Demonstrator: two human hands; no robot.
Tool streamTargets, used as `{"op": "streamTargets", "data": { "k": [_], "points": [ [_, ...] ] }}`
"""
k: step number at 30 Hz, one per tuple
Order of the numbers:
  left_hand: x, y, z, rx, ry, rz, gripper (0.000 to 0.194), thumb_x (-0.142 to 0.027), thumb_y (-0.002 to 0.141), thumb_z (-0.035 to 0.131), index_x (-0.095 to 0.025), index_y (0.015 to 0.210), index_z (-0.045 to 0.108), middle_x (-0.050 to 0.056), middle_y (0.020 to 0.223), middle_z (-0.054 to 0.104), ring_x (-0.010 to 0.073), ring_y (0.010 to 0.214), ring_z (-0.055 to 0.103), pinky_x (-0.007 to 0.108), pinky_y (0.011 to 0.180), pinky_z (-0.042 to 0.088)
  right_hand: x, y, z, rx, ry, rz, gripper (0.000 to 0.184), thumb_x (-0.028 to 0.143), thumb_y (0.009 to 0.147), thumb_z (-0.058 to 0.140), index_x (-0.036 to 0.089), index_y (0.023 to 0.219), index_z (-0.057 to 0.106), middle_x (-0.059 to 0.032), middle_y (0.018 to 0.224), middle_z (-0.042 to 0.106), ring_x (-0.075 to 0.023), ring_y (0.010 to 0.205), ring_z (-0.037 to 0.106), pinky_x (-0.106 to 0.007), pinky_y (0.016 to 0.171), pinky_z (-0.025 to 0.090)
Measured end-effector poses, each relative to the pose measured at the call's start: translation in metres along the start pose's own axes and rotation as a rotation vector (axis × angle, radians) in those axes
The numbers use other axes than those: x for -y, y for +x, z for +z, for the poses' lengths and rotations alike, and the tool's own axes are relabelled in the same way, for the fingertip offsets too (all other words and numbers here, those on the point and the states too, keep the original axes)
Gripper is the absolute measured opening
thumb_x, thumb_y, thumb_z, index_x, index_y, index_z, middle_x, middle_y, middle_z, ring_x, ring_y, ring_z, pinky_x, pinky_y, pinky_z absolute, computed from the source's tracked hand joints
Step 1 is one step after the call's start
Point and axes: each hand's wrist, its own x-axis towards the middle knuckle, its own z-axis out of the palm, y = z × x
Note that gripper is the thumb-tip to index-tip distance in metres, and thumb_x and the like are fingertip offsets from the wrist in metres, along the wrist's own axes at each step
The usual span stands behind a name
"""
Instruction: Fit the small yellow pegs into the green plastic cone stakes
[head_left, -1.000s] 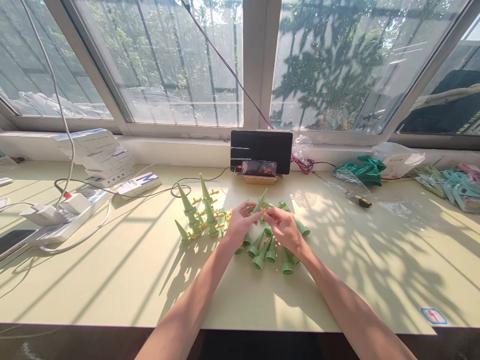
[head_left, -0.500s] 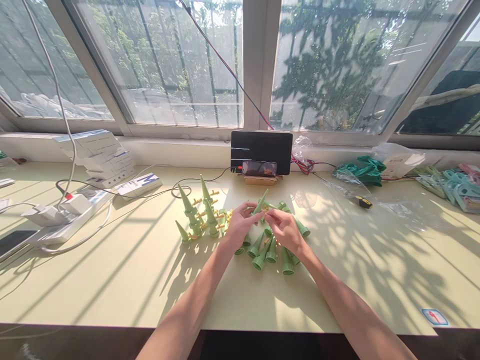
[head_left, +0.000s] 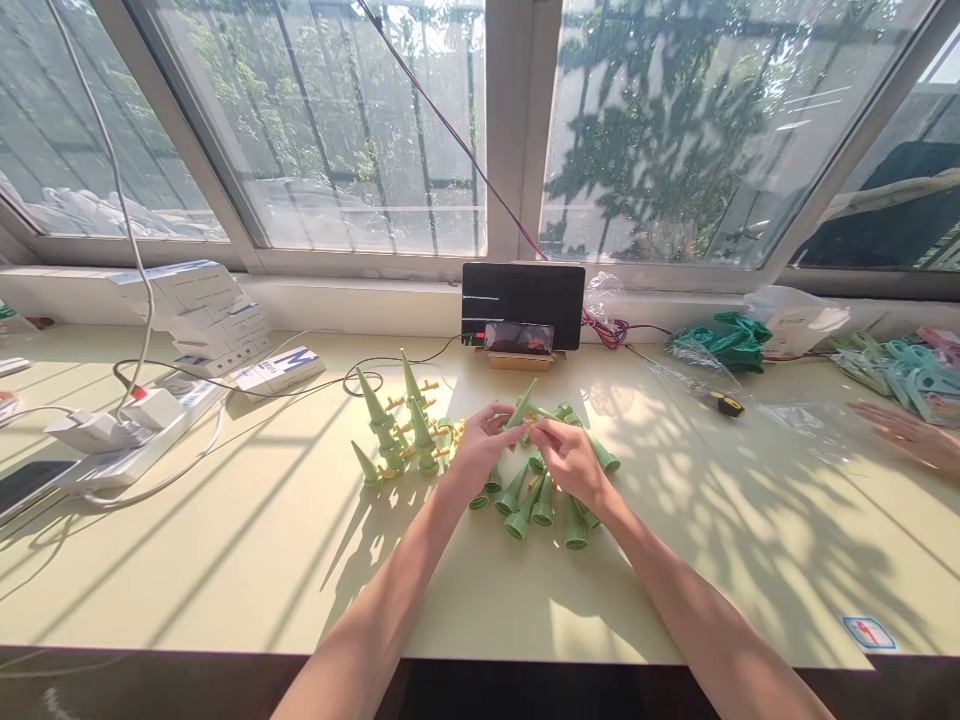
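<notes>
- Green cone [head_left: 523, 403], tip up & leaning R, gripped in your L hand [head_left: 478, 443], fingers closed round its lower part.
- Your R hand [head_left: 568, 457]: fingertips bunched near cone's base; can't tell what, if anything, they grip.
- Loose cones [head_left: 542, 508] lie below & beside; standing cones [head_left: 422, 440] w/ yellow fittings [head_left: 430, 385] to L.
- New vs. 0.5 s ago: another person's hand [head_left: 911, 436], far R, near pastel items [head_left: 911, 372]. Well apart, so prob. no bearing on your work.
</notes>
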Motion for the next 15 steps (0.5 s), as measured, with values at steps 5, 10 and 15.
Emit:
{"op": "streamTargets", "data": {
  "k": [5,10,15],
  "points": [
    [-0.0002,-0.0003,-0.0005,0.012,0.002,-0.001,0.042,-0.031,0.057,0.092,-0.019,0.086,0.064,0.001,0.085,0.070,0.0103,0.064,0.055,0.026,0.062,0.040,0.0015,0.0000,0.0002,-0.009,-0.005,-0.009,0.033,0.037,0.096,0.047,0.017,0.073,0.061,0.0022,0.059,0.045,-0.0114,0.053,0.036,-0.026,0.054,0.033],
    [-0.0017,-0.0007,-0.0001,0.016,0.006,-0.003,0.044,-0.033,0.056,0.092,-0.019,0.086,0.064,0.002,0.087,0.070,0.0105,0.064,0.055,0.026,0.062,0.040,0.0024,0.0002,0.0005,-0.005,-0.005,0.006,0.036,0.040,0.096,0.047,0.018,0.074,0.062,0.0008,0.060,0.048,-0.0124,0.054,0.039,-0.026,0.054,0.034],
    [-0.0025,-0.0003,-0.0010,0.021,-0.007,-0.004,0.044,-0.033,0.054,0.092,-0.018,0.085,0.064,0.003,0.086,0.071,0.0114,0.065,0.056,0.026,0.062,0.040,0.0007,0.0006,0.0015,-0.006,-0.024,0.000,0.037,0.040,0.097,0.046,0.018,0.071,0.061,-0.0002,0.061,0.050,-0.0129,0.056,0.041,-0.026,0.054,0.035]
  ]
}}
